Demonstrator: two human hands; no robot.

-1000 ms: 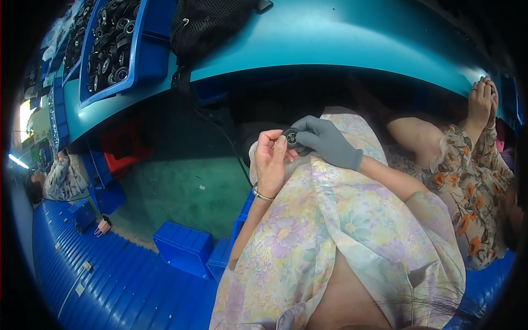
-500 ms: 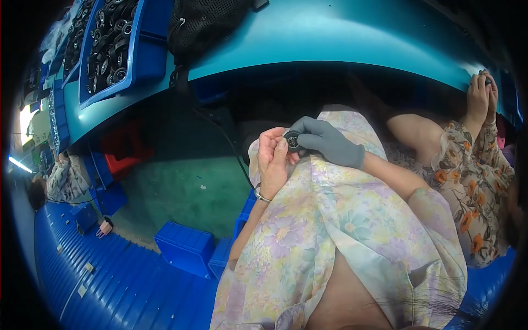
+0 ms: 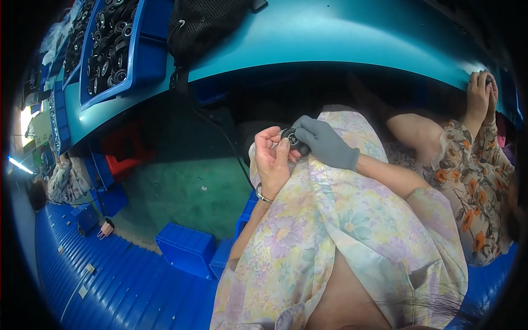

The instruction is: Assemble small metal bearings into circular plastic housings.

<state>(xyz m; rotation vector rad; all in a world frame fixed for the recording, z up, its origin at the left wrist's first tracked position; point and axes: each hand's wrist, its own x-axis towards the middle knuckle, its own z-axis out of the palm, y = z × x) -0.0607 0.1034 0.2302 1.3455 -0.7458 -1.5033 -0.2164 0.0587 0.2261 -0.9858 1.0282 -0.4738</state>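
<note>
A small black toy wheel point(image 3: 291, 138) with a silvery, spoked-looking face is held above my lap. My bare left hand point(image 3: 273, 160) pinches it from the left, with the thumb on its face and the fingers curled behind. From the right, my right hand point(image 3: 329, 145), in a grey glove, grips its edge between thumb and fingers. Those fingers partly cover the wheel's right side. Many similar black wheels point(image 3: 105, 52) fill a blue bin point(image 3: 130, 77) on the table at the far left.
A turquoise table point(image 3: 330, 41) spans the far side, with a black mesh bag point(image 3: 206, 27) on it. Blue crates point(image 3: 186, 247) and a red stool point(image 3: 125, 151) stand at the left. Close on the right, a co-worker's hands point(image 3: 482, 99) hold a small dark thing.
The wheel has tilted and turned slightly between my hands. My gloved right hand has shifted its fingers and wrist a little; my left thumb stays on the wheel.
</note>
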